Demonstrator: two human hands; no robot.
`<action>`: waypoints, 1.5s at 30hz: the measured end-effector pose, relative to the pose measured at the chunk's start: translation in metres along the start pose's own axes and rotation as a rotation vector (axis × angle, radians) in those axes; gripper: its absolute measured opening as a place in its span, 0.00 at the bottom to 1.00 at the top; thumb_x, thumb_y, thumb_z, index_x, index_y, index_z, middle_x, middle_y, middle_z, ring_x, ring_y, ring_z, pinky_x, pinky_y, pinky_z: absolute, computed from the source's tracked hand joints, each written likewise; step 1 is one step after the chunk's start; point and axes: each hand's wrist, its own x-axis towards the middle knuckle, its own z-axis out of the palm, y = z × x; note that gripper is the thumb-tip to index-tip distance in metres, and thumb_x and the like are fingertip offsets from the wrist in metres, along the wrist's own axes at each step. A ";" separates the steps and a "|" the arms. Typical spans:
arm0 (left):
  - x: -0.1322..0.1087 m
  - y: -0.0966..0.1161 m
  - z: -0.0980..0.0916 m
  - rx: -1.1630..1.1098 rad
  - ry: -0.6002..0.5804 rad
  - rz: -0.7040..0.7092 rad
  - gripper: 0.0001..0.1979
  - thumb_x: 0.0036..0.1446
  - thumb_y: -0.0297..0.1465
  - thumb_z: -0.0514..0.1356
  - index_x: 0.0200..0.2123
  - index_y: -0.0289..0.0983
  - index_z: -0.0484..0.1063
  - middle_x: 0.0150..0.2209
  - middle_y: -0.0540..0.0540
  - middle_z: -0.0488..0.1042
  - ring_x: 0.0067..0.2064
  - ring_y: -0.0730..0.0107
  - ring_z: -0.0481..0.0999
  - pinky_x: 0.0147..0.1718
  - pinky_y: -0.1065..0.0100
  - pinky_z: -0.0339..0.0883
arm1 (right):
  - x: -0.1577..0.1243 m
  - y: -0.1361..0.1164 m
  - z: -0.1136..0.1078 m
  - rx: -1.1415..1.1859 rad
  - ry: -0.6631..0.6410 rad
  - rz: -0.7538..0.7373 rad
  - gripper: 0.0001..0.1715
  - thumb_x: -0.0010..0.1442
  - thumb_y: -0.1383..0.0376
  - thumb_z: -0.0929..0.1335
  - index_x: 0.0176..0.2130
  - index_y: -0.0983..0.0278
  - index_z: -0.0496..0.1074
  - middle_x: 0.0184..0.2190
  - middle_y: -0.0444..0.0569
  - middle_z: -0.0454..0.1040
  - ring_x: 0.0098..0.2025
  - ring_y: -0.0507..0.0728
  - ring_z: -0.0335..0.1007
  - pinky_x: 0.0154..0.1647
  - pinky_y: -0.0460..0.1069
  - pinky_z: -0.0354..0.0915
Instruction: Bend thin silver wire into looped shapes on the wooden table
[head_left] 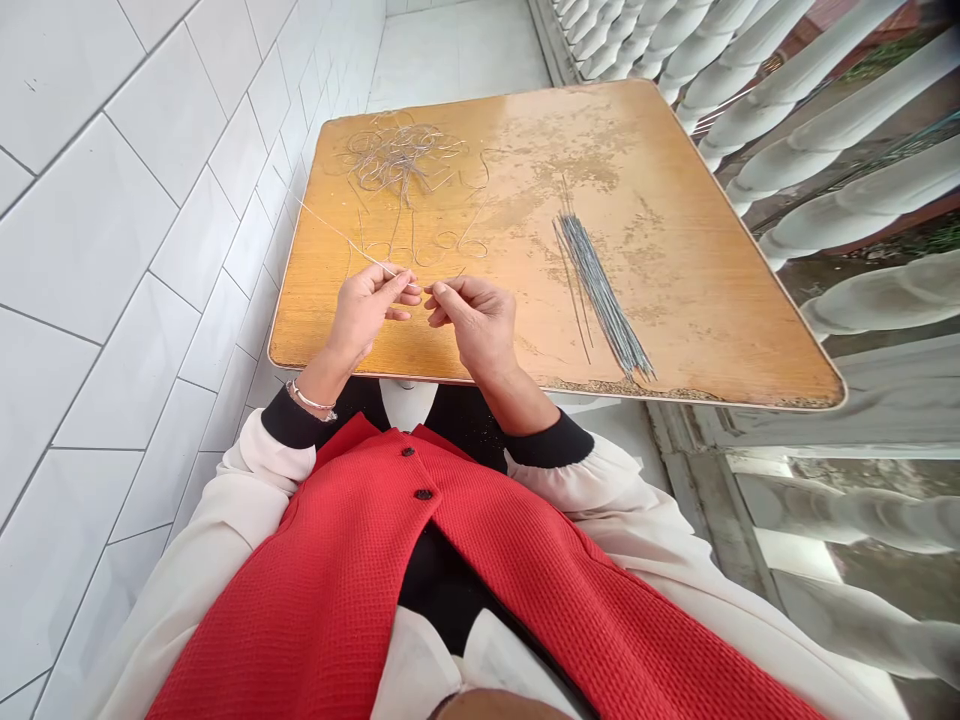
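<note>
Between thumb and fingers my left hand [369, 308] pinches a thin pale stick [337, 231], which slants up and left over the table. Close beside it, my right hand [477, 318] is closed in a pinch at the stick's near end; whatever lies between those fingertips is too small to make out. Beyond my hands lies a loose tangle of thin, pale cord [403, 160], with a few strands trailing toward me. A bundle of thin grey sticks [607, 295] rests to the right of my right hand, and a few lie loose along its left side.
The wooden table [697, 270] has a worn, peeling top and rounded corners. A white tiled wall [142, 230] runs close along its left side. White balusters [810, 180] line the right side.
</note>
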 end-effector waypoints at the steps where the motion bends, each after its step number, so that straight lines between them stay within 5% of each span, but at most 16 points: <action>1: 0.000 -0.001 0.000 0.012 -0.003 0.003 0.11 0.65 0.38 0.63 0.35 0.36 0.73 0.31 0.49 0.80 0.32 0.78 0.81 0.31 0.77 0.71 | 0.000 0.000 0.000 -0.022 0.000 -0.013 0.22 0.57 0.47 0.74 0.28 0.63 0.76 0.23 0.42 0.75 0.21 0.47 0.67 0.25 0.45 0.66; 9: 0.000 0.001 -0.006 0.138 0.034 0.126 0.09 0.64 0.34 0.64 0.33 0.36 0.74 0.28 0.51 0.79 0.31 0.79 0.80 0.32 0.77 0.72 | 0.008 0.000 -0.008 -0.421 0.038 -0.194 0.15 0.62 0.57 0.70 0.27 0.62 0.73 0.22 0.43 0.72 0.24 0.51 0.67 0.29 0.48 0.66; 15: -0.001 -0.008 0.005 -0.003 0.044 0.017 0.10 0.64 0.36 0.65 0.34 0.35 0.76 0.30 0.49 0.80 0.33 0.77 0.81 0.34 0.75 0.74 | 0.005 0.005 -0.006 -0.499 0.060 -0.341 0.11 0.63 0.61 0.68 0.28 0.61 0.71 0.25 0.45 0.74 0.29 0.54 0.70 0.37 0.51 0.68; 25: 0.000 -0.002 0.002 -0.239 0.054 -0.130 0.11 0.63 0.37 0.66 0.35 0.33 0.76 0.30 0.48 0.80 0.34 0.75 0.83 0.43 0.71 0.76 | -0.001 0.006 0.006 0.155 0.001 0.066 0.19 0.57 0.50 0.74 0.30 0.62 0.77 0.28 0.45 0.79 0.21 0.47 0.65 0.24 0.45 0.65; 36: 0.006 0.001 -0.003 -0.045 0.073 -0.028 0.11 0.64 0.36 0.65 0.33 0.34 0.76 0.28 0.50 0.79 0.29 0.79 0.79 0.36 0.75 0.75 | -0.002 0.003 -0.001 -0.128 -0.009 -0.057 0.33 0.58 0.37 0.70 0.28 0.63 0.77 0.23 0.45 0.76 0.20 0.48 0.67 0.24 0.45 0.66; 45: 0.004 0.006 -0.005 -0.031 0.047 -0.063 0.11 0.65 0.36 0.64 0.34 0.34 0.76 0.27 0.50 0.79 0.28 0.78 0.79 0.35 0.74 0.75 | -0.003 -0.001 0.000 -0.055 -0.070 0.072 0.20 0.54 0.51 0.77 0.25 0.64 0.76 0.19 0.42 0.73 0.18 0.47 0.62 0.22 0.44 0.62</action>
